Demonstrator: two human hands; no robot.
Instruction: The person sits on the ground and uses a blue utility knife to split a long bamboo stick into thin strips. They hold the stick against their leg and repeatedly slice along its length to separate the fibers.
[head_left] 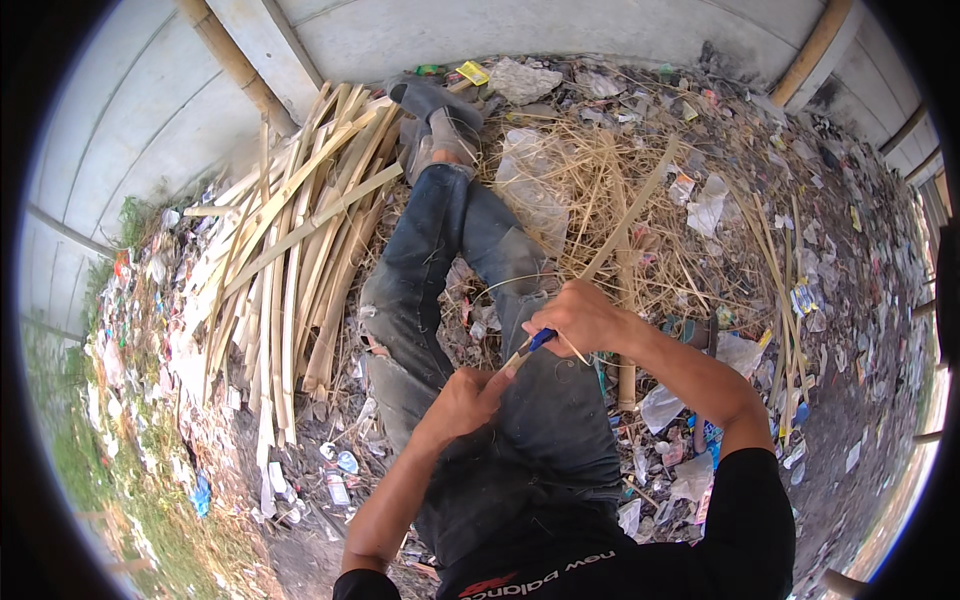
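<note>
Across my lap runs a long, pale bamboo strip (634, 218), slanting away to the far right. My left hand (466, 404) is closed on its near end, above my thigh. Higher up and to the right, my right hand (584, 318) is closed around the strip, which comes out beyond the knuckles. A small blue piece (542, 339) shows at the right thumb, against the strip between both hands; whether it is a tool handle or a wrapping I cannot tell. A thin curled shaving (508, 282) arcs near the right hand.
A pile of split bamboo strips (290, 255) lies left of my outstretched legs (425, 260). Straw-like shavings (590, 180) heap to their right, near longer thin strips (785, 290). Plastic litter (708, 205) covers the ground. A pale panel wall (560, 35) with bamboo poles (235, 60) stands beyond.
</note>
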